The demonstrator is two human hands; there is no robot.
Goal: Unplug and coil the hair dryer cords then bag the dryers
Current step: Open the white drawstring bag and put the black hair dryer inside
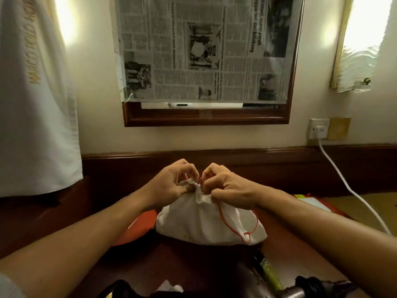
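Two bare forearms showing, no rings or watch visible on hands; left arm [64,244] wearing grey ribbed sleeve [8,287] at elbow.

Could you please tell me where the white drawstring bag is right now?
In the head view, the white drawstring bag sits at centre on the dark wooden desk, its gathered neck pinched between the left hand and right hand.

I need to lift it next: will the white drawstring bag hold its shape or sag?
The white bag is probably floppy: its cloth wrinkles at the bunched neck. Lifted there, it would likely hang. Its orange drawstring dangles loose and might snag.
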